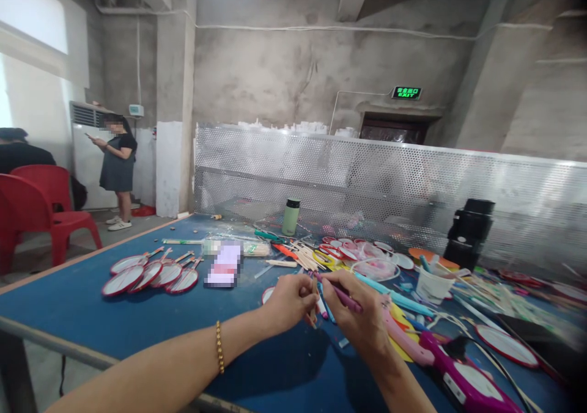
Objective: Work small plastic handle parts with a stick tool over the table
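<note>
My left hand [291,303], with a beaded gold bracelet [220,347] on its wrist, pinches a thin wooden stick [313,316] above the blue table. Close beside it, my right hand [360,312] is closed around a purple pen [347,299], its tip by the upper end of the stick. The fingers hide the exact contact. Behind my left hand, a round white disc with a red rim [267,294] is partly covered. To the left lie several red-rimmed white discs on stick handles [123,280], overlapping one another.
A phone [224,265], a green bottle [290,217], a white cup of tools [433,288] and a black bottle [470,233] are on the table [183,333]. A purple and pink tool [463,373] lies at right. Beyond are a perforated metal panel [275,156], red chairs [41,211] and a standing person [118,168].
</note>
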{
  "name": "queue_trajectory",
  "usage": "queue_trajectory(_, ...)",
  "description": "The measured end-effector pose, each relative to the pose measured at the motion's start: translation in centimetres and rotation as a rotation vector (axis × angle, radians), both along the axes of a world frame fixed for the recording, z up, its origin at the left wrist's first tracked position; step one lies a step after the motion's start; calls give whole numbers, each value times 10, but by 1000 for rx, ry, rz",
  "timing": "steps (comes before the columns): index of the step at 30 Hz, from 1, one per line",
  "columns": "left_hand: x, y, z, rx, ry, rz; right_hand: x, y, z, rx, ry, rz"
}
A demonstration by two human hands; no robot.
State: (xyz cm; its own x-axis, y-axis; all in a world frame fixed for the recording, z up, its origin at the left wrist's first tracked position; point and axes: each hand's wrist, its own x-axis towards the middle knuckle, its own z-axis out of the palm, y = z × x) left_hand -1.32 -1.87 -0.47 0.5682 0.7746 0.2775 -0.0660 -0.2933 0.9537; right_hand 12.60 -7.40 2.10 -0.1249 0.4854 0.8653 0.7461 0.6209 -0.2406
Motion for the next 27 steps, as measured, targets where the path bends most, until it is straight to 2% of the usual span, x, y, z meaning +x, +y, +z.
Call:
queue_trajectory(14, 1, 4, -6, -4, -38, -12, 0, 0, 0, 14, 24, -28)
queue_trajectory(27, 2, 6, -8, 17, -28, -14, 2, 1, -1, 8, 12, 14)
